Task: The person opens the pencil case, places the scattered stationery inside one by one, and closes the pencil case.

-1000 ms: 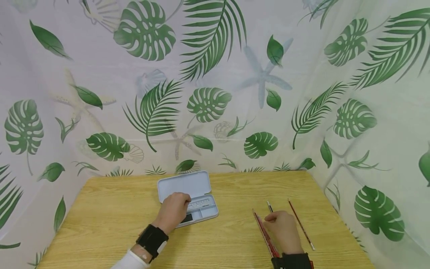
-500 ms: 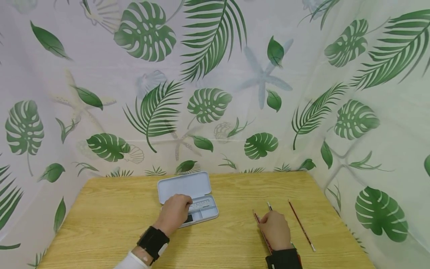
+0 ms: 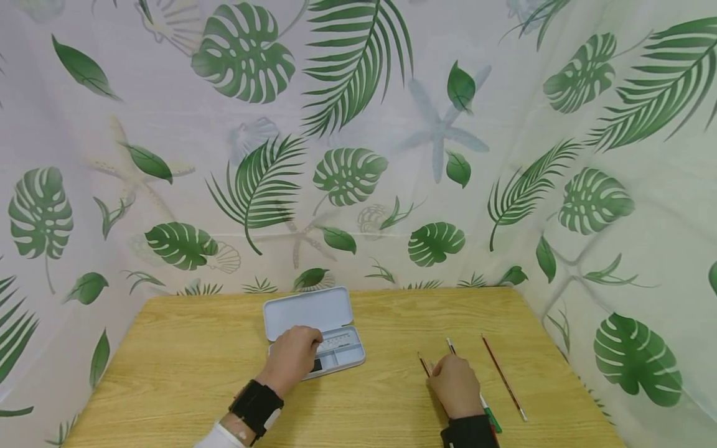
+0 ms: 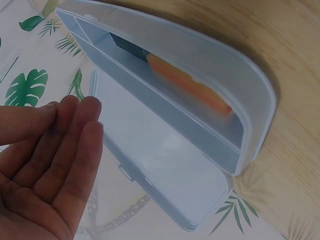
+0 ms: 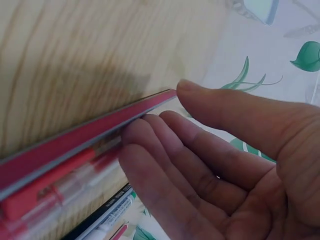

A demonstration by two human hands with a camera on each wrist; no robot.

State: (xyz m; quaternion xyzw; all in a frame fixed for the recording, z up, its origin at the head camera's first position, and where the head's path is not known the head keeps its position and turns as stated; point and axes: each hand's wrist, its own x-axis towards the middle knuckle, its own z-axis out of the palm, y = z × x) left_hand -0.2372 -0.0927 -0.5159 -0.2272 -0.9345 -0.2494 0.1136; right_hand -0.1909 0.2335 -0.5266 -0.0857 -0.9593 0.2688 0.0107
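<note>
A pale blue case (image 3: 308, 314) lies with its lid raised, a clear ruler (image 3: 340, 341) in its rear compartment. My left hand (image 3: 291, 361) is over the case's left part; in the left wrist view this hand (image 4: 55, 165) has loosely bent fingers, thumb close to them, nothing visible between. An orange block (image 4: 185, 82) and a dark one (image 4: 128, 47) lie inside the case. On the right, my right hand (image 3: 458, 386) pinches a red pencil (image 3: 424, 364); in the right wrist view thumb and fingertips of the hand (image 5: 215, 165) meet the pencil (image 5: 90, 127).
Beside the right hand lie a red pen (image 5: 60, 190), a black pencil (image 5: 102, 210) and a green-ended marker (image 3: 491, 418). Another red pencil (image 3: 504, 378) lies farther right on the wooden table (image 3: 381, 398). A leaf-patterned sheet (image 3: 358, 249) hangs behind and at the sides.
My right hand has moved left and slightly back onto the red pencil, whose tip has shifted a little left. The green-ended marker has come into view. The left hand has barely moved.
</note>
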